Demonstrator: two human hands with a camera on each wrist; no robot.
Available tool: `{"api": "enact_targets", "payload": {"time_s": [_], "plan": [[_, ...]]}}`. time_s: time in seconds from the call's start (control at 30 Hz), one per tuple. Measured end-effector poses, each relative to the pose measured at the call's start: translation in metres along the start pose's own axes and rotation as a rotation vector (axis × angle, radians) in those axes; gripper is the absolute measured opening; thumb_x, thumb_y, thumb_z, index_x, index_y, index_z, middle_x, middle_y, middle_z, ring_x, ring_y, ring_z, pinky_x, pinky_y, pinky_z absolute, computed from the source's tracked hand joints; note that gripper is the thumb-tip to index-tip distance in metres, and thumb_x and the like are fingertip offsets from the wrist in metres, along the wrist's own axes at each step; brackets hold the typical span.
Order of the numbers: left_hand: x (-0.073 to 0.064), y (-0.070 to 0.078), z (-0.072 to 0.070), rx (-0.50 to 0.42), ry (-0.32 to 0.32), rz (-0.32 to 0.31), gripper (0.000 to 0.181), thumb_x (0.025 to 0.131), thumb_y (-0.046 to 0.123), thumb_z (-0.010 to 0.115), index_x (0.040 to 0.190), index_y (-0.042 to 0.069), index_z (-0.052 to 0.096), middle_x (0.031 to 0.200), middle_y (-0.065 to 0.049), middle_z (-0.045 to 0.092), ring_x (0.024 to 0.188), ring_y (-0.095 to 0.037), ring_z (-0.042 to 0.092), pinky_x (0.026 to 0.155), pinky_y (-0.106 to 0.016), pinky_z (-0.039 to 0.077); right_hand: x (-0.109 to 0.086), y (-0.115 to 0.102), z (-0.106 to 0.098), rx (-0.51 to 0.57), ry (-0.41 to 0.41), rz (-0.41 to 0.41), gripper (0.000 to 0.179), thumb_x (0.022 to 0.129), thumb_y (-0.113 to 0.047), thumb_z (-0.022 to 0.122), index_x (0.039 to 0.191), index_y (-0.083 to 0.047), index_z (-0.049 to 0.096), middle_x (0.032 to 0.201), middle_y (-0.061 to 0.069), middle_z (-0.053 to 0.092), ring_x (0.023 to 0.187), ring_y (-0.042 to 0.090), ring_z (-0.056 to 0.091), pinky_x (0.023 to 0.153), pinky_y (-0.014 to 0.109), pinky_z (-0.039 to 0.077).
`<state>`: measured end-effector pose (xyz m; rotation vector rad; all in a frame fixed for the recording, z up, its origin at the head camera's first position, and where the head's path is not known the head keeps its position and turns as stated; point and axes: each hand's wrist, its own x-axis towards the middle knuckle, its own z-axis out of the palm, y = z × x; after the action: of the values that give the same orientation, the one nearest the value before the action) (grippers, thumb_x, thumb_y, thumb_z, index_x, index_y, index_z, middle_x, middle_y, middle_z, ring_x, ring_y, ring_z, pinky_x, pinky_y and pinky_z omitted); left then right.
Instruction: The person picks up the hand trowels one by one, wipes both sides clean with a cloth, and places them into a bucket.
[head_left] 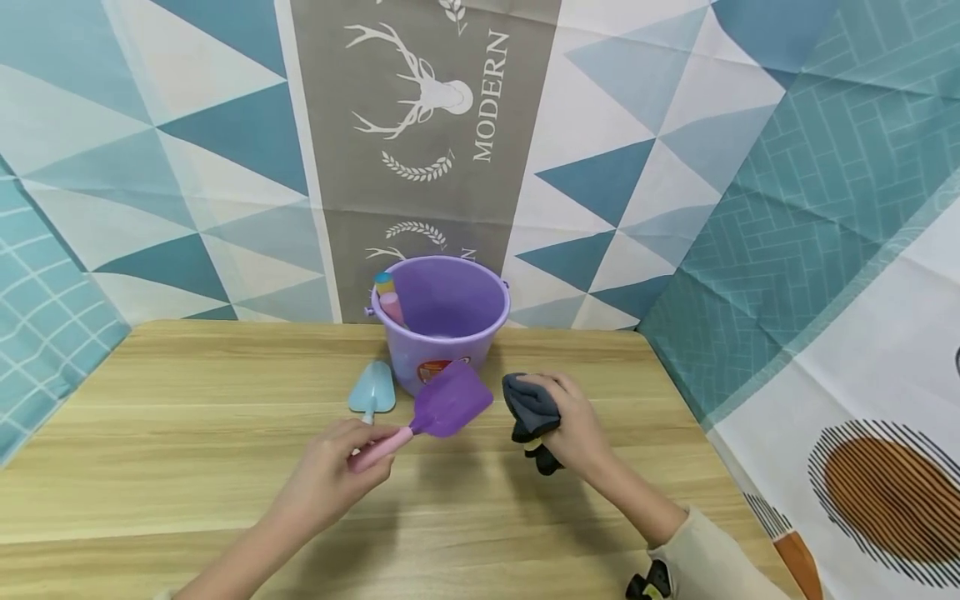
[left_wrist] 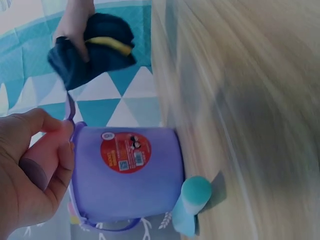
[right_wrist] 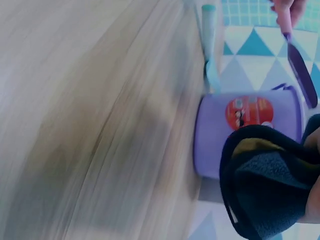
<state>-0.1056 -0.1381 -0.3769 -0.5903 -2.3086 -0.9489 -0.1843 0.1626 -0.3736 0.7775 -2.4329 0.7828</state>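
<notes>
My left hand (head_left: pixel 333 471) grips the pink handle of a toy shovel (head_left: pixel 453 400). Its flat purple blade is held in front of the bucket, above the table. In my right hand (head_left: pixel 576 427) is a bunched dark grey cloth (head_left: pixel 531 407) with black edging and a bit of yellow, also raised off the table. Behind both hands stands a purple bucket (head_left: pixel 442 329) with a red label (right_wrist: pixel 249 112). Inside its left side lean a pink handle (head_left: pixel 392 307) and a blue-and-yellow one (head_left: pixel 384 283); their lower ends are hidden.
A light blue toy shovel (head_left: pixel 372 389) lies on the wooden table (head_left: pixel 187 433), left of the bucket, with its teal-tipped handle (left_wrist: pixel 196 191) toward me. Patterned cloth walls (head_left: pixel 600 167) rise behind the table and along its sides.
</notes>
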Motion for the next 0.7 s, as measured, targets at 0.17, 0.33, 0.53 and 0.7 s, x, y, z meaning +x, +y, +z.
{"api": "enact_targets", "payload": {"time_s": [0.17, 0.33, 0.53, 0.7], "plan": [[0.002, 0.004, 0.007, -0.125, 0.012, -0.069, 0.032, 0.069, -0.003, 0.074, 0.097, 0.013, 0.072, 0.077, 0.008, 0.065, 0.061, 0.003, 0.044, 0.050, -0.011, 0.039, 0.003, -0.013, 0.003, 0.136, 0.116, -0.030, 0.042, 0.080, -0.007, 0.070, 0.120, -0.016, 0.061, 0.116, 0.006, 0.060, 0.109, 0.021, 0.056, 0.090, 0.042, 0.050], [0.004, 0.012, 0.012, -0.270, -0.026, -0.170, 0.030, 0.076, 0.001, 0.072, 0.103, 0.014, 0.070, 0.081, 0.005, 0.067, 0.064, 0.001, 0.050, 0.050, -0.018, 0.046, 0.005, -0.023, 0.007, 0.242, 0.221, -0.047, 0.050, 0.077, 0.004, 0.068, 0.123, -0.013, 0.058, 0.118, 0.007, 0.058, 0.109, 0.021, 0.056, 0.093, 0.036, 0.049], [0.007, 0.023, 0.020, -0.415, -0.054, -0.285, 0.026, 0.080, 0.007, 0.072, 0.104, 0.013, 0.070, 0.087, 0.001, 0.070, 0.073, -0.001, 0.057, 0.054, -0.022, 0.052, 0.010, -0.029, 0.017, 0.313, 0.372, -0.131, 0.046, 0.077, 0.008, 0.065, 0.121, -0.002, 0.057, 0.114, 0.015, 0.059, 0.108, 0.020, 0.054, 0.096, 0.020, 0.044], [0.012, 0.033, 0.027, -0.548, -0.084, -0.387, 0.025, 0.082, 0.012, 0.071, 0.107, 0.009, 0.069, 0.088, -0.007, 0.067, 0.067, -0.003, 0.059, 0.050, -0.025, 0.053, 0.013, -0.036, 0.024, 0.390, 0.442, -0.232, 0.035, 0.087, -0.007, 0.061, 0.119, 0.005, 0.055, 0.113, 0.020, 0.057, 0.109, 0.016, 0.054, 0.096, 0.021, 0.044]]}}
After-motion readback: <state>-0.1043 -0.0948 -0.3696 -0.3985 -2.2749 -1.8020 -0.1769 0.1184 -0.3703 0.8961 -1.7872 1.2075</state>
